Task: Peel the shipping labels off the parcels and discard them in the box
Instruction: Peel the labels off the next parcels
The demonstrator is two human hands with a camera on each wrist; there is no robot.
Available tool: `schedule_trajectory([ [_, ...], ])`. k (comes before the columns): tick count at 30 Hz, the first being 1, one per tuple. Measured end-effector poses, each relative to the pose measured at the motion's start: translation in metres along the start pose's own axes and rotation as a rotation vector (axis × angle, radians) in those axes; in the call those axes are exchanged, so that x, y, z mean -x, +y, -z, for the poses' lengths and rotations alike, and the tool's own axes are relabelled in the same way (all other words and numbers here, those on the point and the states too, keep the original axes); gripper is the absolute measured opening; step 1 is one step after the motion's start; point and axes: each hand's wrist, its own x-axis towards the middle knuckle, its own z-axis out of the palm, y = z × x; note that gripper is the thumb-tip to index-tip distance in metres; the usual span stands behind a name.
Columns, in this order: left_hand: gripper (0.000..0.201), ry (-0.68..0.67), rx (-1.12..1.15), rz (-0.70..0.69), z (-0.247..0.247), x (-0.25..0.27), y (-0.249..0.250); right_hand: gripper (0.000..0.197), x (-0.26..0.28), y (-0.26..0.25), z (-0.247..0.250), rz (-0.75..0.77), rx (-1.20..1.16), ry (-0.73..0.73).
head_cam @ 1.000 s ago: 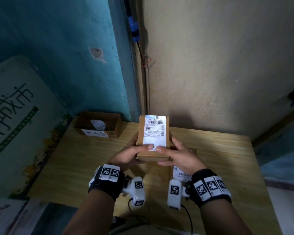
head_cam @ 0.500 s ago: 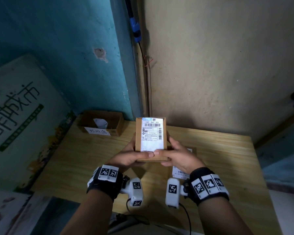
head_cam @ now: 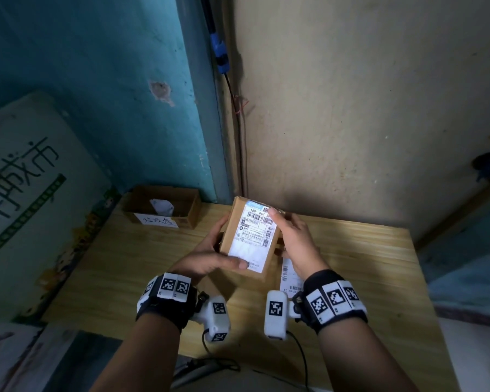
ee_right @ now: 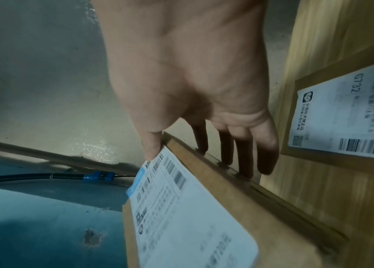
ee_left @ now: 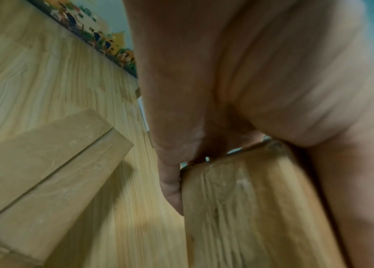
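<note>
Parcel (head_cam: 248, 239) gripped by left hand (head_cam: 207, 258), right hand (head_cam: 296, 241) fingers (ee_right: 152, 145) seemingly pinching label (head_cam: 253, 236) corner

A rough back-room corner: wooden desk (head_cam: 351, 250) against chipped teal wall (head_cam: 96, 80), exposed cable (head_cam: 238, 131), labelled parcels (head_cam: 248, 239).

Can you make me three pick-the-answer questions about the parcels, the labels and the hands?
1. Where is the open box for peeled labels?
A. at the table's far left corner
B. on the floor
C. in the right hand

2. How many parcels can you see?
A. one
B. two
C. five

3. What state is the shipping label on the held parcel in?
A. fully peeled off
B. stuck on
C. crumpled in the box

Answers:
1 A, it sits by the blue wall.
2 B, one held, another parcel lying on the table.
3 B, the label lies on the cardboard while the right hand's thumb touches its top corner and the left hand grips the parcel.
</note>
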Motion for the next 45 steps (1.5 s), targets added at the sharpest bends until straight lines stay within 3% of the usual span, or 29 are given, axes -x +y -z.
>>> schedule_trajectory([
  [3, 0.127, 0.038, -0.003, -0.007, 0.002, 0.002, -0.004, 0.037, 0.001, -0.004, 0.001, -0.013, -0.023, 0.002],
  [5, 0.126, 0.057, -0.001, -0.009, 0.003, 0.002, -0.005, 0.030, 0.002, -0.005, 0.002, -0.001, -0.005, -0.004],
  [12, 0.129, 0.077, -0.005, -0.012, 0.008, 0.007, -0.007, 0.035, -0.007, 0.005, 0.000, -0.016, -0.015, -0.082],
  [16, 0.133, 0.080, -0.030, -0.002, 0.011, 0.009, -0.009, 0.051, -0.010, 0.010, 0.001, -0.033, 0.016, -0.127],
  [22, 0.133, 0.052, -0.062, -0.019, 0.017, 0.014, -0.012, 0.018, -0.003, 0.004, 0.002, -0.087, -0.045, -0.120],
  [25, 0.128, 0.127, -0.069, -0.072, 0.012, 0.017, -0.013, 0.019, -0.002, 0.001, -0.001, -0.074, 0.029, -0.079],
  [28, 0.123, 0.285, -0.117, -0.209, 0.012, 0.020, -0.017, 0.022, -0.001, -0.002, -0.003, 0.022, 0.071, 0.079],
  [35, 0.127, 0.320, -0.272, -0.330, 0.011, 0.023, -0.016, 0.048, 0.021, -0.017, -0.027, -0.114, -0.145, -0.255],
  [45, 0.128, 0.346, -0.262, -0.302, 0.013, 0.033, -0.015, 0.036, 0.027, -0.017, -0.042, -0.102, -0.250, -0.315],
])
